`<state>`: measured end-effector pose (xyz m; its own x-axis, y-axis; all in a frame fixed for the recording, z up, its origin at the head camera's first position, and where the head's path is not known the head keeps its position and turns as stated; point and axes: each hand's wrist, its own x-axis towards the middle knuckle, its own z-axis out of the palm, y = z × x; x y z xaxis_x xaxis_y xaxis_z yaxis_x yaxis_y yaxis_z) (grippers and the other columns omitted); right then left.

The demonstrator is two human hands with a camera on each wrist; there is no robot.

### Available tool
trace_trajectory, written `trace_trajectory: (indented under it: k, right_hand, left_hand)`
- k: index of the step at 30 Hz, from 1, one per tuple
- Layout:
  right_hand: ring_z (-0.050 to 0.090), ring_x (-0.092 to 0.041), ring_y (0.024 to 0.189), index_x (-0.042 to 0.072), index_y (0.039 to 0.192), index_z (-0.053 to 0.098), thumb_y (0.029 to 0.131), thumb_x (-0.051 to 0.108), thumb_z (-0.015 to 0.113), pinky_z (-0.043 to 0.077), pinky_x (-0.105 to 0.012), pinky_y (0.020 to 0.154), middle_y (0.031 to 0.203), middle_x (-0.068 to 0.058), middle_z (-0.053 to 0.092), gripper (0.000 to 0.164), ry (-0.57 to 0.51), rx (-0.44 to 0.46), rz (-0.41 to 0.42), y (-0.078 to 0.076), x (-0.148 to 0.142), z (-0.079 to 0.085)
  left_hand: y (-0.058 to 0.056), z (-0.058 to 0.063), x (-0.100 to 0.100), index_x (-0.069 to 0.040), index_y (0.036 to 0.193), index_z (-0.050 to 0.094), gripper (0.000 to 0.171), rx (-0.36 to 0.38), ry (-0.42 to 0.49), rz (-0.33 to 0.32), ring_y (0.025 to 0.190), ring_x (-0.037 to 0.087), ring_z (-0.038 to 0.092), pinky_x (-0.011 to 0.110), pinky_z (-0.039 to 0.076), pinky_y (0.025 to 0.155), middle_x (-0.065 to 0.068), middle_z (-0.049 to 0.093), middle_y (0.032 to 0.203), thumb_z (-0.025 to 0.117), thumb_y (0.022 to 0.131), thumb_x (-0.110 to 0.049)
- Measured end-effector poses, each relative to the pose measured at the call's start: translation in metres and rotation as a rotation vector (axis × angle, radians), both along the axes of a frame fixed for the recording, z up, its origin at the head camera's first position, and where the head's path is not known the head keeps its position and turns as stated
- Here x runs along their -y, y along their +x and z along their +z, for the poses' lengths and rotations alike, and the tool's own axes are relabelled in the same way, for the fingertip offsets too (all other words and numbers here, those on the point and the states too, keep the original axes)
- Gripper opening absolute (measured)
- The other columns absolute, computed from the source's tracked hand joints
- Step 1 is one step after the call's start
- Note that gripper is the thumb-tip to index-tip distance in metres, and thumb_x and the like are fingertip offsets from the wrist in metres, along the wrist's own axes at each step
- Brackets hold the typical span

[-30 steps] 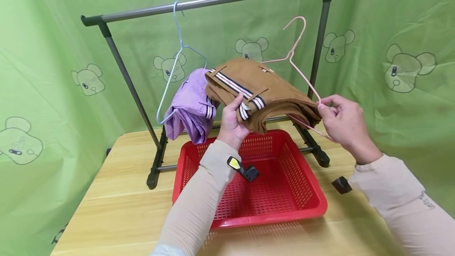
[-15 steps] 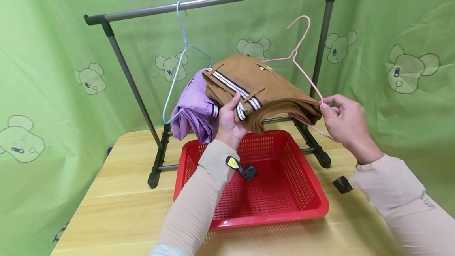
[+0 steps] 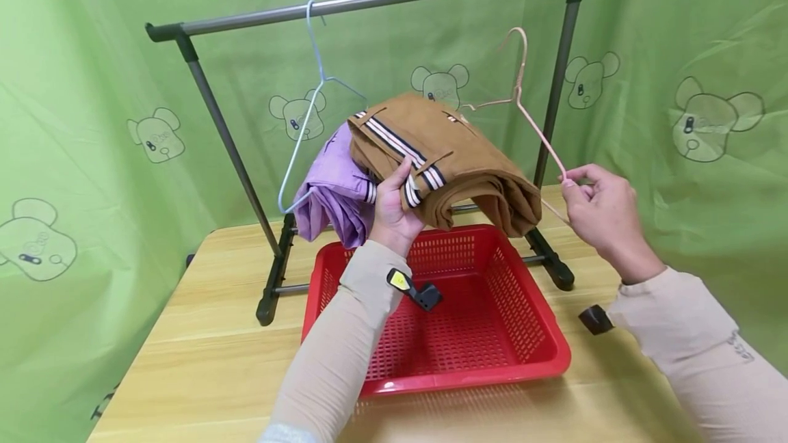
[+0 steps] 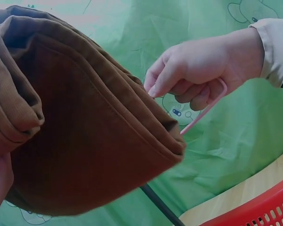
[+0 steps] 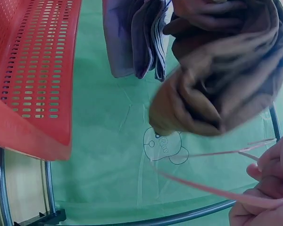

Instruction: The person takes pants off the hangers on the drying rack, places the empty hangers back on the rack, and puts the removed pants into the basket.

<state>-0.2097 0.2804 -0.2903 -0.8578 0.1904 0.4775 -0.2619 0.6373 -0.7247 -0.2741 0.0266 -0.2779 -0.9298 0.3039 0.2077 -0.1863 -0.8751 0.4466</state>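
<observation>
My left hand (image 3: 397, 214) holds a pair of folded brown trousers (image 3: 449, 149) by the striped waistband, thumb on top, above the red basket. The legs' folded end droops to the right. My right hand (image 3: 603, 217) pinches the side of a pink wire hanger (image 3: 538, 132), its hook pointing up. In the head view part of the hanger passes behind the trousers; in the right wrist view its far corner (image 5: 153, 162) shows apart from the cloth. The left wrist view shows the brown folds (image 4: 94, 132) with my right fingers (image 4: 162, 82) beyond them.
A grey metal rack (image 3: 394, 0) stands on the wooden table (image 3: 185, 347). On its bar hangs a light blue hanger (image 3: 299, 139) with folded purple trousers (image 3: 335, 183), left of the brown ones. Below my hands sits a red basket (image 3: 557, 354). Green curtain hangs behind.
The trousers' right end has come away from my right fingers and dropped slightly, showing its open folds. The pink hanger has turned, its hook shifting left. My left hand has moved slightly left.
</observation>
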Motion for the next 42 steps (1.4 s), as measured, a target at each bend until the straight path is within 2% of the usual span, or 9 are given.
trace_trajectory:
  k: [8, 17, 33, 42]
  right_hand:
    - [0.036, -0.012, 0.042, 0.001, 0.109, 0.064, 0.099, 0.018, 0.05, 0.029, -0.028, 0.036, 0.054, -0.001, 0.043, 0.024, 0.005, 0.007, 0.002, -0.001, 0.001, 0.001]
    - [0.035, -0.011, 0.042, 0.0, 0.112, 0.062, 0.1, 0.02, 0.048, 0.029, -0.028, 0.034, 0.055, -0.001, 0.044, 0.027, -0.006, 0.018, 0.002, -0.002, 0.0, 0.003]
    - [0.035, -0.012, 0.041, 0.0, 0.114, 0.061, 0.101, 0.022, 0.048, 0.028, -0.029, 0.034, 0.055, -0.001, 0.044, 0.028, -0.013, 0.022, -0.007, -0.003, -0.002, 0.004]
    - [0.034, -0.01, 0.041, -0.002, 0.113, 0.061, 0.1, 0.02, 0.048, 0.027, -0.028, 0.034, 0.054, 0.0, 0.043, 0.029, 0.002, 0.012, -0.004, -0.006, -0.004, 0.006]
  left_hand:
    - [0.001, -0.001, 0.001, -0.004, 0.09, 0.059, 0.024, 0.02, -0.008, 0.005, 0.069, 0.012, 0.065, 0.024, 0.053, 0.068, 0.003, 0.065, 0.077, 0.04, 0.101, -0.014]
    - [0.003, -0.001, 0.002, -0.006, 0.089, 0.059, 0.027, 0.002, -0.019, -0.025, 0.07, 0.011, 0.064, 0.023, 0.053, 0.068, 0.001, 0.065, 0.077, 0.038, 0.102, -0.016]
    - [0.007, -0.005, -0.002, -0.005, 0.089, 0.059, 0.026, 0.048, -0.026, -0.071, 0.068, 0.012, 0.065, 0.024, 0.054, 0.067, 0.003, 0.065, 0.077, 0.038, 0.102, -0.015]
    - [0.012, -0.005, -0.006, -0.005, 0.09, 0.059, 0.024, 0.064, -0.058, -0.061, 0.07, 0.012, 0.065, 0.024, 0.053, 0.068, 0.002, 0.065, 0.078, 0.04, 0.101, -0.015]
